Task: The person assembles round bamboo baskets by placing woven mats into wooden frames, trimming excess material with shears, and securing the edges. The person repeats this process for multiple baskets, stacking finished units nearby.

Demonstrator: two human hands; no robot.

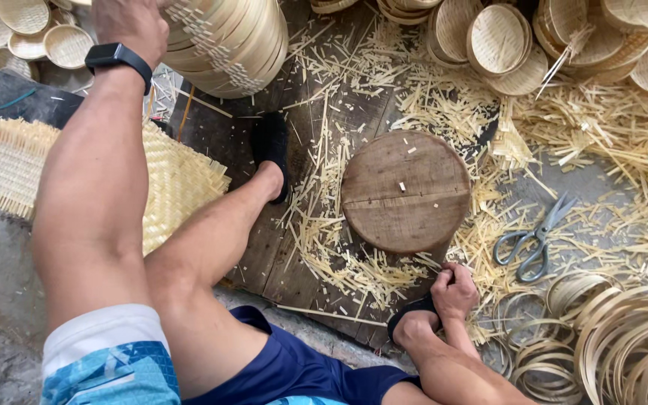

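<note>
Up at the top left of the frame, the left hand (130, 22), a black smartwatch (118, 58) on its wrist, rests on a tall stack of woven bamboo trays (226, 45); whether it grips them cannot be told. Low and right of centre, the right hand (455, 291) is clenched beside a black sandal (412, 311), just below the round wooden block (405, 191). Scissors (534, 238) lie to the right among bamboo shavings (601, 135), above a pile of bamboo hoops (616, 337).

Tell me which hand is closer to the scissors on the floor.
Right. The right hand rests low by the foot, just left of the scissors. The left hand is far off at the top left, on the stack of bamboo rims.
</note>
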